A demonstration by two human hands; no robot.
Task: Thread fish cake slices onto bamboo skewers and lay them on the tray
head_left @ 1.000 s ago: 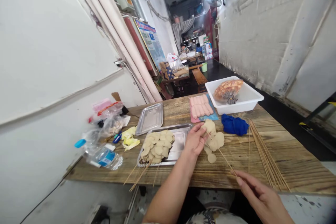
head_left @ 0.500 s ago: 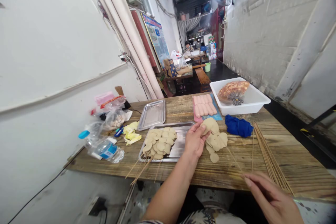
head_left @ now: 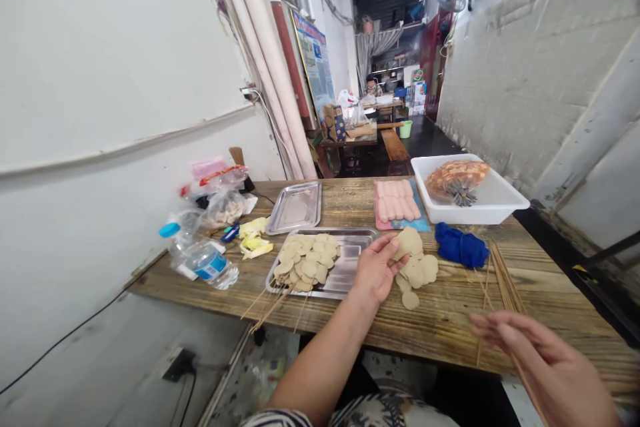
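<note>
Fingers (head_left: 386, 241) of the left hand (head_left: 371, 275) pinch a beige slice (head_left: 409, 242) beside the loaded metal tray (head_left: 351, 269); the right hand (head_left: 555, 363) half-curls, grip unclear. Light, flat pressure should prevent tearing.

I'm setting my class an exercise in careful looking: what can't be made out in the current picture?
All in the head view:
- Whether the right hand grips a skewer: blurred.
- How many slices the left hand holds: fingers and overlap hide this.
- Far ends of the tray skewers: covered by the piled slices.
- Wording on the poster: too small.
</note>
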